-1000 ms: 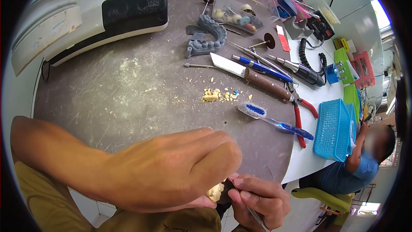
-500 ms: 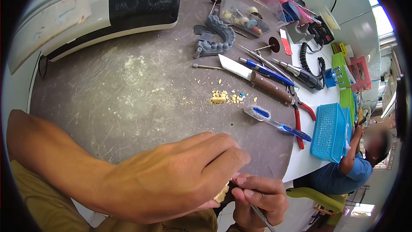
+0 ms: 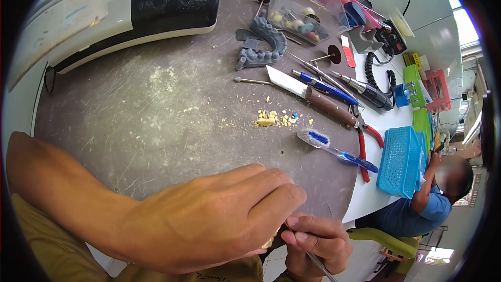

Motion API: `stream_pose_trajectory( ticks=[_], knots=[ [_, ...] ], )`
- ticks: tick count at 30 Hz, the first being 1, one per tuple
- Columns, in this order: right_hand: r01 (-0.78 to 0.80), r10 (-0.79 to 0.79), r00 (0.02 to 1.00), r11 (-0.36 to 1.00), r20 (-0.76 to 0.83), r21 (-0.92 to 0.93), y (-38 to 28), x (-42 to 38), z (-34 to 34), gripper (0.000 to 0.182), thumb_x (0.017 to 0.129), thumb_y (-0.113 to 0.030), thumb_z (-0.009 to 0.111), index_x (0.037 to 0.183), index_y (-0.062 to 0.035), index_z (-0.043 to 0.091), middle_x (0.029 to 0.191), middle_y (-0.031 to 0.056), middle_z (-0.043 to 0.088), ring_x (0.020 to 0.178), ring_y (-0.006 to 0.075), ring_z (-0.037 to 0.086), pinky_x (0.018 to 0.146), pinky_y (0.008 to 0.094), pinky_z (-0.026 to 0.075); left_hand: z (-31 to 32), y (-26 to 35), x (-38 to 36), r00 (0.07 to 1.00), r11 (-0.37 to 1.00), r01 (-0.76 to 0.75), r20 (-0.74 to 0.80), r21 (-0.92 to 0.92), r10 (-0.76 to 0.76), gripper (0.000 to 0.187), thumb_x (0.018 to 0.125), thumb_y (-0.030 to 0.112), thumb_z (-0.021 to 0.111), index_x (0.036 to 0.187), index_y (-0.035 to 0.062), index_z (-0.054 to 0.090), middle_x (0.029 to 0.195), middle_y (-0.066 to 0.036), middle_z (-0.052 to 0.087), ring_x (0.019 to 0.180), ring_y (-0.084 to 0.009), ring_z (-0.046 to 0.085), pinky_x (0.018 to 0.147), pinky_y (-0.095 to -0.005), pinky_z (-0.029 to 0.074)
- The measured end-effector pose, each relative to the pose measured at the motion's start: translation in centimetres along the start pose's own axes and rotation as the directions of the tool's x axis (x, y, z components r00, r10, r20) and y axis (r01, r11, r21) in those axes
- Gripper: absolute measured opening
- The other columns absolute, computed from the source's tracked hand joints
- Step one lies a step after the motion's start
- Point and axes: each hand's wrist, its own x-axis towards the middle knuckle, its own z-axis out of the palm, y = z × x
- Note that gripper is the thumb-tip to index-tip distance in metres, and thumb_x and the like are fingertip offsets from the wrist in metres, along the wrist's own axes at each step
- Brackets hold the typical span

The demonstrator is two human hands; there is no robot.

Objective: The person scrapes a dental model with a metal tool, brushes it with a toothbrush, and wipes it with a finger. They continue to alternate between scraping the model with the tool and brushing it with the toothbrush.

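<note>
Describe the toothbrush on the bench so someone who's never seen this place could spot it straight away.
On the grey-brown bench, look toward the blue mesh basket on the picture's right. Just left of it are red-handled pliers, and the toothbrush slants across one of their handles. Unlike the pliers and nearby brown-handled knife, it has blue-and-white bristles.

Left hand [image 3: 209, 216] and right hand [image 3: 322, 243] curled

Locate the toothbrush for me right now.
Head view, right of centre: the toothbrush lies on the bench, its bristles near the yellow fragments, its handle crossing the red-handled pliers beside the blue basket.
</note>
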Motion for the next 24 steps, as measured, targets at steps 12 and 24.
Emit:
stream_pose_trajectory(
  ticks=[12, 24],
  knots=[
    [-0.009, 0.009, 1.000, 0.999, 0.012, -0.031, -0.38, 0.40, 0.00, 0.032, 0.074, 0.000, 0.092, 0.089, -0.0043, 0.064, 0.090, 0.0187, 0.077, 0.080, 0.0276, 0.080, 0.066, 0.0319, 0.066, 0.15, 0.08, -0.01, 1.000, 1.000, -0.005, -0.018, 0.030, 0.005, 0.051, 0.079, 0.024, 0.085, 0.118, -0.0001, 0.063, 0.110, -0.014, 0.070, 0.094, -0.0299, 0.071, 0.081, -0.0366, 0.059],
    [-0.037, 0.037, 0.998, 0.999, -0.041, -0.006, -0.34, -0.32, 0.45, 0.034, 0.074, 0.002, 0.091, 0.090, -0.0039, 0.062, 0.092, 0.0204, 0.077, 0.082, 0.0273, 0.079, 0.070, 0.0313, 0.065, -0.25, -0.07, 0.22, 0.999, 1.000, 0.004, 0.032, -0.011, -0.003, 0.052, 0.077, 0.021, 0.086, 0.119, -0.0006, 0.062, 0.109, -0.015, 0.069, 0.097, -0.0310, 0.071, 0.083, -0.0377, 0.059]
  ],
)
